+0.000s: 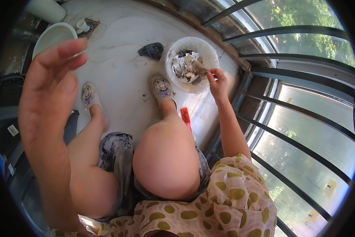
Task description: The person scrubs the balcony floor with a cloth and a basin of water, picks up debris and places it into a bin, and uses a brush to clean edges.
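Observation:
My right hand (pixel 218 84) pinches a limp grey-brown scrap (pixel 198 68), cloth or damp paper, over a waste bin (pixel 192 43) lined with a translucent plastic bag. Inside the bin lies a heap of broken white flakes (pixel 181 63), like plaster or old paint. The scrap hangs down to the heap, and I cannot tell how much of it rests there. Close to the camera on the left, my left hand (pixel 47 97) is raised with bent fingers apart, and no object shows in it.
A dark mesh scouring pad (pixel 151 50) lies beside the bin. A red-bristled brush (pixel 185 115) rests on the floor by my right leg. At upper left are a pale basin (pixel 54 32) and a white pipe stub (pixel 82 26). Metal bars (pixel 296 103) run along the windows at right.

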Tool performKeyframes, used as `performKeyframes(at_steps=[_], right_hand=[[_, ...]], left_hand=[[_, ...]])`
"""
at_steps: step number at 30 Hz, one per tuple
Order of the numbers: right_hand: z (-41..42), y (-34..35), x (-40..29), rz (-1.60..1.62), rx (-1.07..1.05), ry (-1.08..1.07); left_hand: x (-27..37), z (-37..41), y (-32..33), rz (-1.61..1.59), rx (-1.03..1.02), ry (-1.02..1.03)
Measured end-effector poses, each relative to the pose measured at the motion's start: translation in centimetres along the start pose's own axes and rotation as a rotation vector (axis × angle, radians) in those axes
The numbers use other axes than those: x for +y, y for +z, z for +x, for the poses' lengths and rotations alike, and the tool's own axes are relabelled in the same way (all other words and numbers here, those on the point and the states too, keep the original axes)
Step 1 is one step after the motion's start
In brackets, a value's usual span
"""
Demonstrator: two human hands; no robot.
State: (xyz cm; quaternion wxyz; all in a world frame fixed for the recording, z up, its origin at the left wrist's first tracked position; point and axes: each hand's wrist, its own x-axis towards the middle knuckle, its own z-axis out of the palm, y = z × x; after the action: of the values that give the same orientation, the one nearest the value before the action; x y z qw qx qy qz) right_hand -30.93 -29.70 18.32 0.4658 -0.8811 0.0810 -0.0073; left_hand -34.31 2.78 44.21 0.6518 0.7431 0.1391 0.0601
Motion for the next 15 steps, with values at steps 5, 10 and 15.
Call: performKeyframes(at_steps=[5,10,15], right_hand=[[-0.4,-4.1,-1.9,0.411,0.151,0.294],[-2.6,-7.8,-3.1,0.633,0.236,0.409],[-4.9,-11.6,-0.5,0.585,0.334,0.359]], left_hand=[[-2.6,-0.2,-1.7,0.046,-0.163,0.215],[-4.3,0.5,-2.4,0.308,-0.136,0.407],[-5.9,1.6,-2.7,0.418,-0.159,0.423]])
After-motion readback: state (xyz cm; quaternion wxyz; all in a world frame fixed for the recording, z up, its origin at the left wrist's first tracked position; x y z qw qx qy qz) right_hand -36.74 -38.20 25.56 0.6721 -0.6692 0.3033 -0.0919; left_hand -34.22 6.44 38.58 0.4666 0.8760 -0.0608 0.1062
